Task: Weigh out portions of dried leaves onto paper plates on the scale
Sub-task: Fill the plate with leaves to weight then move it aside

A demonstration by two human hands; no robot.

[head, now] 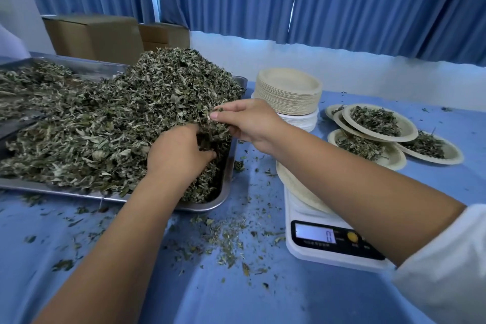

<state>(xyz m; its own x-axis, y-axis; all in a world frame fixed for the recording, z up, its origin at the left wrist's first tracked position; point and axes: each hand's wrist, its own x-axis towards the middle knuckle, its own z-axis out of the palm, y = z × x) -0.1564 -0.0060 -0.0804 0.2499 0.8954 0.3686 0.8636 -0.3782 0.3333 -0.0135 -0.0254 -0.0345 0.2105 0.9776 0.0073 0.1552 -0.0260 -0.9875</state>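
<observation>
head — leaves point(105, 126) around left hand point(178, 151)

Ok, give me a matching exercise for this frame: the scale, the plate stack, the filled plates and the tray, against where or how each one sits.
Things:
1. scale
2. stack of empty paper plates
3. filled paper plates
4. metal tray

States:
A. heaped with dried leaves, left hand and right hand in the heap
B. overlapping at the far right of the table
C. display reads 0, a paper plate on top
D. behind the scale, by the tray's right end

Pairs: 1-C, 2-D, 3-B, 4-A.
</observation>
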